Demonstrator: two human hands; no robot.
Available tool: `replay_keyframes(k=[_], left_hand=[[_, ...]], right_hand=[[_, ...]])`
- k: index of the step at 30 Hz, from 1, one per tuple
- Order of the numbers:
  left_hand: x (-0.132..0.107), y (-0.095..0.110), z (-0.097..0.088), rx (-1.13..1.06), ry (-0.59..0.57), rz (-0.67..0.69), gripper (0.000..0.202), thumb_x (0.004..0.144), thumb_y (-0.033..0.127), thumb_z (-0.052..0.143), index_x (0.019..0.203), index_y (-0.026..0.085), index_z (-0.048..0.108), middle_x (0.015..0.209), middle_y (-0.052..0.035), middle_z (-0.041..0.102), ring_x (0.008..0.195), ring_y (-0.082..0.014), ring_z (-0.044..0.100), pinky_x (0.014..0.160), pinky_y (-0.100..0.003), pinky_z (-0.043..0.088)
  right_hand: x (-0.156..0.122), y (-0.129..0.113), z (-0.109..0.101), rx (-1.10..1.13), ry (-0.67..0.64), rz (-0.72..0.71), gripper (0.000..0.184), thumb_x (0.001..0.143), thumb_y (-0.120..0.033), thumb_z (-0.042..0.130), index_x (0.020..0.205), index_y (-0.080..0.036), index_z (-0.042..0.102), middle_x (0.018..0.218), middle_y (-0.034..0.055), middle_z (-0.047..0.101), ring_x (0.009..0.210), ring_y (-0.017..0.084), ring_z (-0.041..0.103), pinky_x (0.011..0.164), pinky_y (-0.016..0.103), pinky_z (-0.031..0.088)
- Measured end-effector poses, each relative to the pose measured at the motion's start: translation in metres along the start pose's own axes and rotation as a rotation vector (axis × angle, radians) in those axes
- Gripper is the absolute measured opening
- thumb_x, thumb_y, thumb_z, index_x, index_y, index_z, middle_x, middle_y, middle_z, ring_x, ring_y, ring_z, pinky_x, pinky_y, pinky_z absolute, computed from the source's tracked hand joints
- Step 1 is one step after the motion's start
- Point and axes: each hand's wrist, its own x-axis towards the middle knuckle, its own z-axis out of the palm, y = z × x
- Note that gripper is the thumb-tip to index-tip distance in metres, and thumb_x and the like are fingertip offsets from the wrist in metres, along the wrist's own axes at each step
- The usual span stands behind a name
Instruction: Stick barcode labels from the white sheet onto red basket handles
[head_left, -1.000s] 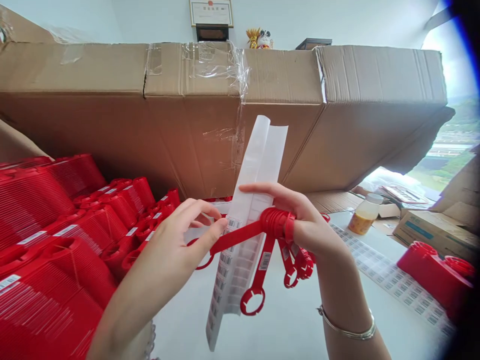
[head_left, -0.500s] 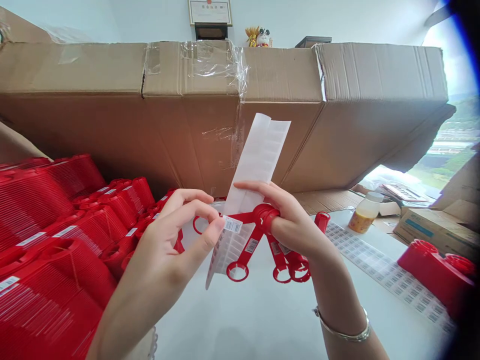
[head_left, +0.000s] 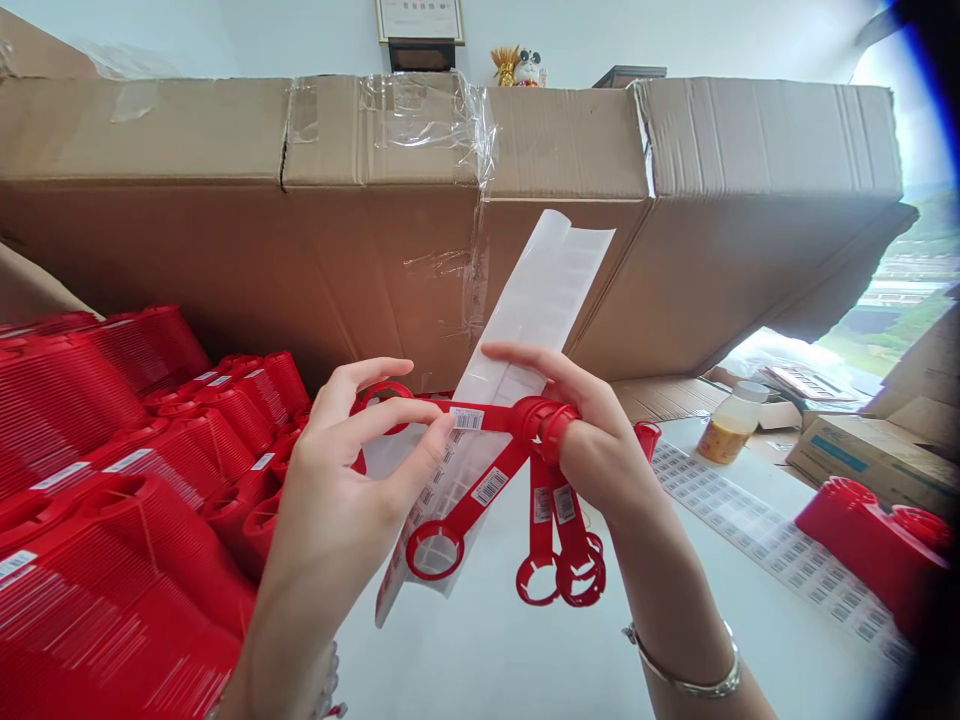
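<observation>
My right hand (head_left: 592,420) is closed around several red plastic pieces with ring ends, which fan out from it. It also holds a long white sheet of barcode stickers (head_left: 536,300), tilted and curled at its top. One red piece (head_left: 495,416) points left, and a barcode sticker (head_left: 469,419) lies on its flat bar. The thumb and index fingertip of my left hand (head_left: 360,460) pinch at that sticker's left end. A second red piece (head_left: 487,487), slanting down, carries a barcode sticker too. More labelled pieces (head_left: 559,530) hang below my right hand.
Stacks of red pieces (head_left: 112,560) fill the left side. A big cardboard box (head_left: 360,260) spans the back. On the right are another sticker sheet (head_left: 772,545), a jar (head_left: 731,422), a red stack (head_left: 874,540) and a smaller carton (head_left: 862,450) on the white table (head_left: 525,660).
The sticker pinched in my left hand, earlier in front of the red bar, now lies along it. The sheet has tilted further right, and the hanging red pieces have swung lower.
</observation>
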Motion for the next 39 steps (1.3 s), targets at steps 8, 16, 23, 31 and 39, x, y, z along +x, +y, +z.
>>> replay_keyframes(k=[8, 16, 23, 31, 39], left_hand=[[0.0013, -0.0023, 0.0026, 0.009, 0.036, 0.035, 0.010, 0.086, 0.042, 0.075, 0.076, 0.038, 0.077, 0.127, 0.0106, 0.065, 0.123, -0.0186, 0.061, 0.094, -0.032, 0.052], [-0.0006, 0.0016, 0.0048, -0.024, 0.047, -0.013, 0.010, 0.086, 0.043, 0.075, 0.078, 0.038, 0.078, 0.128, 0.0096, 0.065, 0.121, -0.0201, 0.062, 0.088, -0.030, 0.056], [-0.0004, 0.0003, 0.0060, 0.001, 0.036, -0.010, 0.010, 0.086, 0.042, 0.075, 0.077, 0.038, 0.078, 0.128, 0.0090, 0.064, 0.123, -0.0213, 0.061, 0.097, -0.032, 0.055], [-0.0003, 0.0020, 0.0060, 0.006, 0.034, -0.029, 0.014, 0.086, 0.045, 0.075, 0.076, 0.035, 0.078, 0.129, 0.0054, 0.064, 0.123, -0.0250, 0.060, 0.097, -0.039, 0.055], [0.0004, 0.0020, 0.0091, 0.015, 0.061, -0.025, 0.014, 0.085, 0.044, 0.075, 0.074, 0.035, 0.077, 0.126, 0.0041, 0.064, 0.121, -0.0272, 0.060, 0.103, -0.047, 0.049]], right_hand=[[-0.0036, -0.0050, -0.0010, 0.101, 0.033, 0.069, 0.058, 0.079, -0.001, 0.048, 0.125, -0.027, 0.073, 0.130, 0.0036, 0.070, 0.118, 0.026, 0.066, 0.092, 0.041, 0.058], [-0.0030, -0.0073, -0.0003, 0.084, 0.042, 0.079, 0.058, 0.078, -0.001, 0.048, 0.124, -0.026, 0.072, 0.130, 0.0038, 0.069, 0.117, 0.026, 0.065, 0.087, 0.039, 0.058], [-0.0050, -0.0091, -0.0006, 0.072, 0.039, 0.074, 0.058, 0.078, -0.001, 0.047, 0.124, -0.025, 0.072, 0.131, 0.0038, 0.068, 0.117, 0.026, 0.064, 0.086, 0.037, 0.057], [-0.0062, -0.0094, -0.0011, 0.044, 0.039, 0.055, 0.059, 0.079, -0.001, 0.047, 0.125, -0.028, 0.072, 0.127, 0.0031, 0.070, 0.116, 0.027, 0.066, 0.086, 0.041, 0.059], [-0.0089, -0.0103, 0.0008, 0.036, 0.037, -0.009, 0.065, 0.077, 0.004, 0.042, 0.126, -0.029, 0.070, 0.120, 0.0007, 0.072, 0.102, 0.020, 0.070, 0.076, 0.031, 0.059]])
